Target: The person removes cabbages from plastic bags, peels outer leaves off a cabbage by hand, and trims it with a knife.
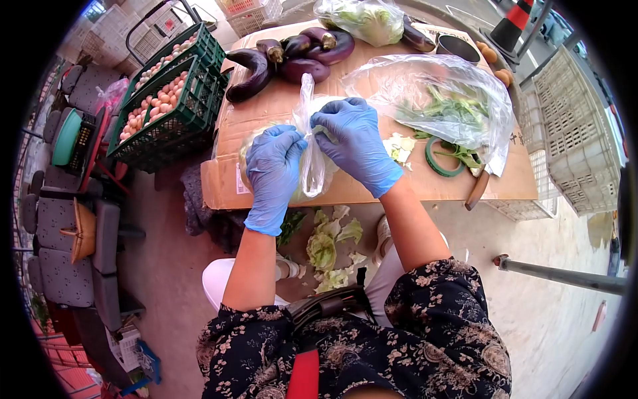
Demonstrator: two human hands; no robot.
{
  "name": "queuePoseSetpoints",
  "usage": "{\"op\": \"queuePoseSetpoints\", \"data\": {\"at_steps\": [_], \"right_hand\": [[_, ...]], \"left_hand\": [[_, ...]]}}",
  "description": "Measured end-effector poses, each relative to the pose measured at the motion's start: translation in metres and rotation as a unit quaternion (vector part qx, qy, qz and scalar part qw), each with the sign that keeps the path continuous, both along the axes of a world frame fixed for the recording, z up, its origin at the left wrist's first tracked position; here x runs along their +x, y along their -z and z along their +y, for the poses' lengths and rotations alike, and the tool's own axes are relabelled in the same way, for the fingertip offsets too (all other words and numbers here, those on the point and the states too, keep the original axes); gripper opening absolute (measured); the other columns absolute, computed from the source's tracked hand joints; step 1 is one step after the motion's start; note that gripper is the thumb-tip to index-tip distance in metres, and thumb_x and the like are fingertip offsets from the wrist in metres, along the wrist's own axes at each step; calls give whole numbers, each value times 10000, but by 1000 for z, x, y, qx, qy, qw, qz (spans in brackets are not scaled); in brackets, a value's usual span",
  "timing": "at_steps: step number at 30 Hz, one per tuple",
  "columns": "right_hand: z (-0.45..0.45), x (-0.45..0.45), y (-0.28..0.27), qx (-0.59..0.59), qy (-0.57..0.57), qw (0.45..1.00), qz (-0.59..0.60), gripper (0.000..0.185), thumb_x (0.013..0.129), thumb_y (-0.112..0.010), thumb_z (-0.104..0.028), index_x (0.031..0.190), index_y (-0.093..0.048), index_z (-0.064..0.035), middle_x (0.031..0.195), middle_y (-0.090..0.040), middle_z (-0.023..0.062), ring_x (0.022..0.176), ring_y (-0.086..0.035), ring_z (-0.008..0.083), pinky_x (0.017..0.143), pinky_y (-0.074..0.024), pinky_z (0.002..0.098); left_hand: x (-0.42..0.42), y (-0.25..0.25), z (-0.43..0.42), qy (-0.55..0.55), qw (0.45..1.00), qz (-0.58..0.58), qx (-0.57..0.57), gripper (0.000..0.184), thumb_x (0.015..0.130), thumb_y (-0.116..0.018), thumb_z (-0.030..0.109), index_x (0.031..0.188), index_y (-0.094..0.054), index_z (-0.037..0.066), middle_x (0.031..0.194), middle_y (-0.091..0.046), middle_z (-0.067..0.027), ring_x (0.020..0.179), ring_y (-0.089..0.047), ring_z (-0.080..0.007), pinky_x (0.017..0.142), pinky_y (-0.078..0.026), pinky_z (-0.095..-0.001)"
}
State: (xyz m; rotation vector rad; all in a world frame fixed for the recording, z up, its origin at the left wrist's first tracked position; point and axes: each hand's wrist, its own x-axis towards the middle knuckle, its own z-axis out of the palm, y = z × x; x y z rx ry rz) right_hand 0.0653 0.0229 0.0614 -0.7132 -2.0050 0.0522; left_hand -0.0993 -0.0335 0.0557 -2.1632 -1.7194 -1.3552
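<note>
Left hand [274, 166] and right hand [355, 139], both gloved, pinch the gathered film of a clear plastic bag [312, 174] from either side, fingertips close together, apparently to keep the loose plastic bunched. The bag sits near the surface's [399, 191] near edge, left of its middle, within easy reach. Eggplants [304, 69] lie toward the far left corner, seemingly out of the way; a knife [478, 187] juts its handle over the near edge, probably for ready grasping.

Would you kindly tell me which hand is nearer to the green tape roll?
Right: the right hand is to the left of the green tape roll; the left hand is farther left.
</note>
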Motion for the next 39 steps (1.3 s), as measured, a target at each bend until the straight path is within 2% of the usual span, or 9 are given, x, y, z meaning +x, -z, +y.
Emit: {"op": "queuePoseSetpoints", "data": {"at_steps": [4, 13, 19, 22, 25, 28, 31, 34, 39], "right_hand": [[4, 4, 10, -38, -43, 998, 4, 152, 675, -731, -78, 802, -659, -118, 853, -622, 28, 843, -584, 240, 831, -391, 379], [5, 5, 7, -44, -98, 994, 21, 121, 664, -713, -54, 752, -652, -111, 821, -621, 34, 809, -575, 263, 766, -408, 383], [5, 4, 11, -28, -98, 994, 28, 123, 657, -726, -74, 748, -653, -113, 823, -625, 36, 801, -569, 276, 745, -413, 391], [5, 5, 11, -19, -89, 996, 14, 160, 665, -721, -62, 800, -649, -108, 829, -625, 42, 804, -570, 280, 757, -419, 396], [-2, 3, 5, -28, -52, 995, 80, 142, 673, -709, -115, 791, -630, -104, 812, -616, 56, 810, -561, 290, 716, -420, 400], [2, 2, 12, -82, -63, 980, 171, 156, 664, -703, -112, 787, -609, -95, 782, -605, 82, 750, -561, 302, 676, -432, 402], [2, 0, 7, -30, -100, 990, 99, 155, 651, -702, -107, 767, -600, -94, 751, -587, 93, 709, -558, 305, 647, -435, 415], [3, -2, 12, -6, -72, 996, 43, 158, 641, -702, -102, 755, -593, -95, 735, -576, 91, 725, -562, 305, 650, -432, 423], [2, -2, 11, -5, -70, 997, 22, 165, 637, -709, -117, 746, -588, -94, 744, -578, 90, 741, -565, 307, 660, -429, 421]], "left_hand": [[1, 1, 0, 0, 1000, 6, 17, 103, 747, -722, 105, 826, -679, 56, 858, -668, -92, 798, -626, -282, 718, -489, -376], [4, -2, -1, -36, 999, 33, -10, 126, 753, -729, 137, 853, -686, 72, 871, -683, -90, 825, -632, -282, 755, -484, -385], [6, 0, 0, -21, 998, -52, -1, 165, 720, -756, 144, 865, -701, 86, 834, -689, -84, 771, -640, -267, 741, -485, -376], [2, 1, -1, -28, 999, -7, -25, 142, 715, -752, 149, 833, -701, 90, 791, -687, -68, 752, -639, -252, 723, -481, -373], [1, -3, -2, -23, 999, 1, -43, 148, 727, -751, 120, 843, -692, 49, 793, -677, -84, 737, -639, -228, 706, -492, -336], [2, -3, 0, -30, 999, -9, -44, 110, 714, -737, 167, 785, -691, 97, 739, -674, -50, 720, -627, -235, 702, -469, -370], [4, -3, -2, -34, 998, -3, -49, 108, 712, -737, 165, 783, -688, 100, 748, -674, -51, 723, -625, -235, 716, -462, -370], [3, -1, -3, -39, 998, 11, -44, 106, 710, -736, 163, 782, -686, 103, 763, -675, -53, 736, -623, -239, 732, -456, -372], [3, 2, -3, -31, 999, 13, -29, 103, 709, -734, 157, 781, -683, 104, 766, -672, -51, 748, -622, -244, 740, -452, -376]]}}
